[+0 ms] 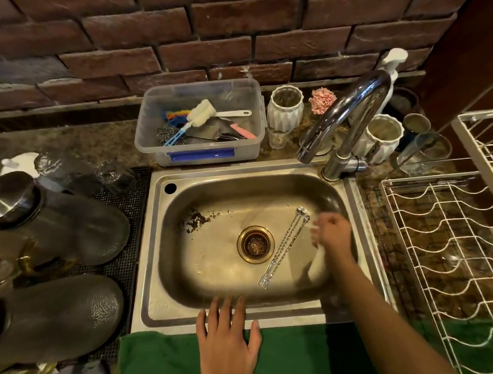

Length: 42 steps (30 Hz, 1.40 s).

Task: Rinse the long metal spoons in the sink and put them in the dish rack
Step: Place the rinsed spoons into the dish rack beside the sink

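Observation:
A bundle of long metal spoons [284, 246] lies slantwise on the floor of the steel sink [163, 247], right of the drain [255, 243], bowls toward the far right. My right hand [332, 234] is down in the basin just right of the spoons, blurred, fingers loosely curled, apparently empty. My left hand [226, 340] rests flat with fingers spread on the sink's front rim and the green towel [162, 360]. The white wire dish rack [451, 251] stands to the right of the sink and holds nothing visible.
The chrome tap [347, 120] arches over the sink's back right corner. A clear tub [200, 123] of brushes and scourers stands behind the sink, with white jars [284, 107] and glasses beside it. Dark upturned bowls [63, 223] lie on a mat at left. Dark crumbs [196, 218] spot the basin.

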Each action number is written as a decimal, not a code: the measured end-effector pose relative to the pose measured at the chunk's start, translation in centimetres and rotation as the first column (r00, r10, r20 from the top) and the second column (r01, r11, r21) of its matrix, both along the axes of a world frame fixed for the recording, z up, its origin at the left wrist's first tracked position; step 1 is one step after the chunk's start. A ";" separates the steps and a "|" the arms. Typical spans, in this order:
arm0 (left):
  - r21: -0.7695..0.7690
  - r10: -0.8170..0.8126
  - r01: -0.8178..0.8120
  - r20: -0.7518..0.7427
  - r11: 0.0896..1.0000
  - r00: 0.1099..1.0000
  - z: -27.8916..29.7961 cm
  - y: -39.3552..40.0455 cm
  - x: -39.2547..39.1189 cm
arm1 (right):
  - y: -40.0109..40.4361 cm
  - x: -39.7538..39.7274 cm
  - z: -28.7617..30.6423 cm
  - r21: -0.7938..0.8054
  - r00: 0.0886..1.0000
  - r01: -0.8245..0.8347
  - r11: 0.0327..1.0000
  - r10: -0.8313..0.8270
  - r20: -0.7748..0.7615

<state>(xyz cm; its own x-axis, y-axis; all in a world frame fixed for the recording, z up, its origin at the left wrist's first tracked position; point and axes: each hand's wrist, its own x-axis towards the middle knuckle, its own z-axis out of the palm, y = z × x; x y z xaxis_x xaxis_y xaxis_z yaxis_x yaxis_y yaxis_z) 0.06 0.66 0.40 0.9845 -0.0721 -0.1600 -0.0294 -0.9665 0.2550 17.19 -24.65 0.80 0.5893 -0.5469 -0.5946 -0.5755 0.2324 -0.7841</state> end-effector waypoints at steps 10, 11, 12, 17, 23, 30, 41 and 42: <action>0.038 0.003 -0.002 -0.017 0.999 1.000 -0.3 0.1 0.0 | 5.3 0.1 -8.0 -0.141 0.864 -0.333 0.932 0.242 -0.442; 0.037 0.006 -0.006 -0.006 0.999 1.000 -0.4 0.0 0.0 | 5.6 0.3 -8.0 -0.171 0.856 -0.359 0.917 0.251 -0.451; 0.035 0.007 -0.008 0.010 0.999 1.000 -0.4 0.0 0.1 | 5.8 0.4 -7.8 -0.206 0.852 -0.375 0.904 0.249 -0.460; 0.045 0.005 -0.005 0.011 0.999 1.000 -0.5 0.0 -0.2 | 6.5 0.9 -8.0 -0.309 0.849 -0.367 0.877 0.181 -0.496; 0.036 -0.001 0.001 -0.004 0.999 1.000 -0.5 0.1 -0.3 | 6.8 0.9 -8.4 -0.348 0.842 -0.384 0.855 0.170 -0.512; 0.060 -0.021 0.025 -0.075 0.998 0.997 -0.2 0.1 -0.2 | 6.1 0.3 -6.8 -0.330 0.877 -0.310 0.892 0.134 -0.462; 0.077 -0.015 0.021 -0.072 0.997 0.997 1.1 -0.1 -0.5 | 2.5 -4.6 6.3 -0.431 0.949 -0.298 0.852 0.216 -0.229; 0.085 -0.027 0.033 -0.075 0.996 0.997 1.4 -0.1 -0.6 | 2.0 -5.6 8.3 -0.437 0.951 -0.301 0.848 0.229 -0.210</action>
